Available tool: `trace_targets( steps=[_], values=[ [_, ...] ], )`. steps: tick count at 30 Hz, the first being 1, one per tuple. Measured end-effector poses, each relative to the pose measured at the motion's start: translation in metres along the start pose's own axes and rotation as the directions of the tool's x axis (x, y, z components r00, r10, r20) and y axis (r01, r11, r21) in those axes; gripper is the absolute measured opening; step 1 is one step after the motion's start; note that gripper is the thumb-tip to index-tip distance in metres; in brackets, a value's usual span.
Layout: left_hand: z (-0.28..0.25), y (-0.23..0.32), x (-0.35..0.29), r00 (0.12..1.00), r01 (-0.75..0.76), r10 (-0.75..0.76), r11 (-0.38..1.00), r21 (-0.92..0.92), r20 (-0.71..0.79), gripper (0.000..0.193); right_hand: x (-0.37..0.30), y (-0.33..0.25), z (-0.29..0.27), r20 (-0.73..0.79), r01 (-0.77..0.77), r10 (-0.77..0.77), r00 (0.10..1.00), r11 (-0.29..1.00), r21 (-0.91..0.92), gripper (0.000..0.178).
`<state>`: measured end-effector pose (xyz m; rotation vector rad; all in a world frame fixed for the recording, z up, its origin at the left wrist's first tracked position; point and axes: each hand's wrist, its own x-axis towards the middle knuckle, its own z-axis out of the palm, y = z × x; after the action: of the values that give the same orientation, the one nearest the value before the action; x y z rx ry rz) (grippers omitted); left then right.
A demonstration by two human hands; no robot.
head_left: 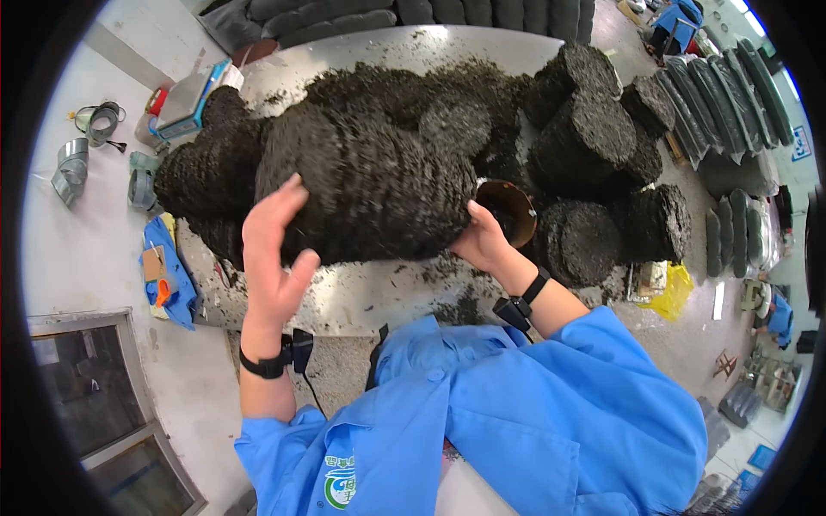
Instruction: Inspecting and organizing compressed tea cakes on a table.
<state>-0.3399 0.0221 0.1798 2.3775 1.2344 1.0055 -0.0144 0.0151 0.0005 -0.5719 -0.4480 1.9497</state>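
Observation:
A long, lying stack of dark round sheets (387,185), which look like dried seaweed, spans the space between my hands above the metal table. My left hand (277,245) is at its left end, fingers stretched and thumb apart; whether it presses on the stack I cannot tell. At the lower right end my right hand (483,241) grips the stack's edge, thumb up, other fingers partly hidden. Just behind that hand is a brown hollow cylinder (519,213), its round mouth showing.
More dark stacks lie left (206,172) and stand right (585,133) on the metal table (379,297), with loose crumbs between. A scale (185,99) is at the far left. A yellow bag (671,292) lies right of the table. Bagged dark stacks (723,103) are piled beyond.

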Motion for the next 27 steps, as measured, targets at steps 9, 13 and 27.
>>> trace_targets(
  steps=[9, 13, 27],
  values=[
    [0.103, 0.069, -0.090, 0.909, 0.015, -0.098, 0.979, 0.204, 0.405, 0.079, -0.105, 0.077, -0.139, -0.023, -0.413, 0.439, 0.898, 0.861, 0.297, 0.066],
    [0.156, 0.068, -0.120, 0.869, 0.121, -0.194, 0.975, 0.186, 0.455, 0.085, -0.075, 0.125, -0.183, -0.560, -0.643, 0.586, 0.586, 0.757, 0.120, 0.069],
    [0.165, 0.045, -0.161, 0.687, 0.705, -0.722, 0.690, 0.164, 0.082, 0.089, -0.070, 0.013, -0.120, 0.248, -0.043, -0.484, 0.839, -0.514, -0.857, 0.013]
  ],
)
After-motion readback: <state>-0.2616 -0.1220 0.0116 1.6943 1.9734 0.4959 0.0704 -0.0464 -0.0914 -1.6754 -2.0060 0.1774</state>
